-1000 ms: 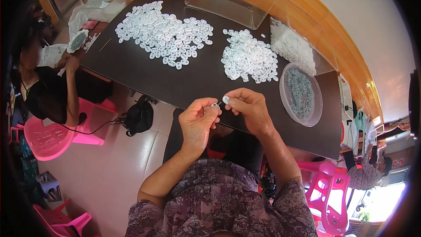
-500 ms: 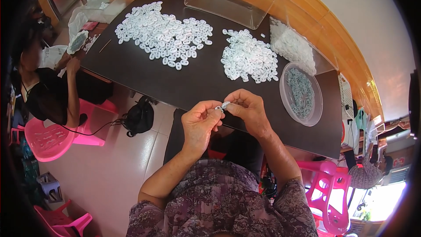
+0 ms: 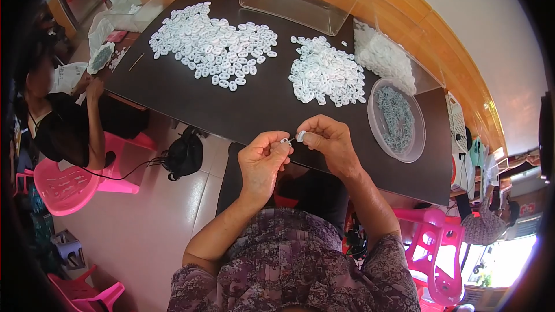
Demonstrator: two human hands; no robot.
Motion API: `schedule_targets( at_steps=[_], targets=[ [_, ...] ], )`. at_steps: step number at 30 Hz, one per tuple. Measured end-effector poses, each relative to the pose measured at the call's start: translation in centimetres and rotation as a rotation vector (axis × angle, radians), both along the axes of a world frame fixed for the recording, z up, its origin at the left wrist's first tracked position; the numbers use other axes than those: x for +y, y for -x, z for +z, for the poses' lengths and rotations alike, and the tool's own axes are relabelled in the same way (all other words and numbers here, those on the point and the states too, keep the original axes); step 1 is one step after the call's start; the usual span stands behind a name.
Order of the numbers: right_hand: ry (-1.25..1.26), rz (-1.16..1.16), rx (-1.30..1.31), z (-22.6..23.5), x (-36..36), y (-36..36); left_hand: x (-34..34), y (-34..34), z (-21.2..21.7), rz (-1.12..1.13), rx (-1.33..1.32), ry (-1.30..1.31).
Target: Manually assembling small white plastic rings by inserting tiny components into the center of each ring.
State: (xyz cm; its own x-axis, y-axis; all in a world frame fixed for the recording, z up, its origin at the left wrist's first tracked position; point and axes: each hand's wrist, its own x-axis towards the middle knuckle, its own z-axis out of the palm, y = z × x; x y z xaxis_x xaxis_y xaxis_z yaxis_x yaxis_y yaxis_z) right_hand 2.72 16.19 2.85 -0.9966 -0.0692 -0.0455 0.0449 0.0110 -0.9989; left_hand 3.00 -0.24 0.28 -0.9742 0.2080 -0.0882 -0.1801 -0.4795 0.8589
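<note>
Just over the table's near edge, my left hand [image 3: 261,159] pinches a small white plastic piece [image 3: 285,141] with a hole in it. Close beside it, my right hand [image 3: 330,143] pinches another white oval plastic piece [image 3: 301,136] between thumb and forefinger. A narrow gap separates the two pieces, with a small dark bit showing in it that I cannot make out. Beyond my hands lies a heap of small white pieces [image 3: 326,72]. Farther left spreads a larger heap of white oval pieces with two holes [image 3: 214,46].
A round clear tub [image 3: 421,121] of small grey-green parts stands at the right, near a clear bin [image 3: 430,85] of white pieces. Another clear bin [image 3: 289,8] is at the back. A thin stick [image 3: 136,62] lies left. A person [image 3: 63,121] sits at left by a pink chair [image 3: 63,185].
My hands have drawn slightly apart, opening a gap between the two white pieces. The right-hand piece now shows more of its oval side.
</note>
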Motion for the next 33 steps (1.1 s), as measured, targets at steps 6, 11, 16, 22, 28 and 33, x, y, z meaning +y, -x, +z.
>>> schedule_targets(
  at_steps=[6, 11, 16, 22, 28, 33],
  targets=[
    [-0.035, 0.018, -0.029, 0.12, 0.05, 0.12, 0.27, -0.1, -0.25, -0.007, 0.024, 0.052],
    [-0.044, -0.006, -0.012, 0.21, -0.29, 0.13, 0.24, -0.14, -0.12, 0.002, 0.037, 0.1],
    [-0.036, -0.011, -0.034, 0.34, -0.38, 0.2, 0.2, -0.09, -0.3, 0.002, 0.024, 0.1],
    [-0.029, 0.011, 0.004, 0.01, -0.45, 0.29, 0.23, -0.12, -0.44, 0.003, 0.03, 0.1],
    [-0.064, 0.011, 0.04, -0.09, -0.54, 0.3, 0.31, -0.17, -0.36, 0.013, 0.035, 0.092],
    [-0.107, 0.006, 0.083, -0.31, -0.74, 0.18, 0.53, -0.35, -0.3, 0.028, 0.032, 0.084]
  ],
)
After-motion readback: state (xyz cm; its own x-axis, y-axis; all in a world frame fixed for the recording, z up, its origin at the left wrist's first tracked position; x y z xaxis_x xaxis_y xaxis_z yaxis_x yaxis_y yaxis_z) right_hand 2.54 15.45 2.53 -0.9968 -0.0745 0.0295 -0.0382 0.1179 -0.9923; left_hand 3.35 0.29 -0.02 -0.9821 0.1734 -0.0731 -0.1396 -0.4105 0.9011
